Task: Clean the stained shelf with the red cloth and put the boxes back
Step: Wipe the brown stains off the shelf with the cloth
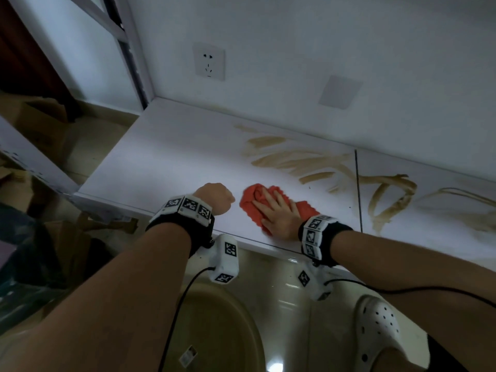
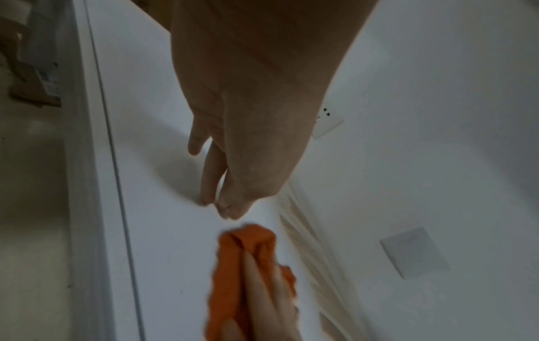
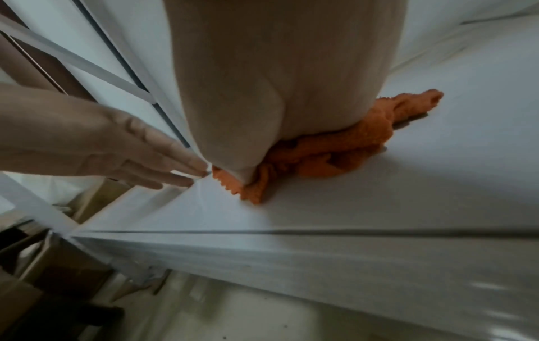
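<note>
A white shelf (image 1: 161, 162) carries brown smeared stains (image 1: 300, 159) at its back middle, and more stains (image 1: 389, 197) lie right of a seam. The red cloth (image 1: 251, 204) lies bunched near the front edge, left of the stains. My right hand (image 1: 276, 210) presses flat on it with straight fingers. In the right wrist view the cloth (image 3: 335, 147) bulges out from under that hand (image 3: 277, 92). My left hand (image 1: 216, 197) is just left of the cloth, holding nothing. Its straight fingertips (image 2: 221, 205) touch the bare shelf, a little short of the cloth (image 2: 233, 265).
On the wall behind the shelf are a power socket (image 1: 209, 61) and a blank plate (image 1: 339, 92). A white frame upright (image 1: 131, 49) rises at the shelf's left end. Cardboard boxes (image 1: 43, 122) lie on the floor to the left. A foot in a white clog (image 1: 378, 326) stands below.
</note>
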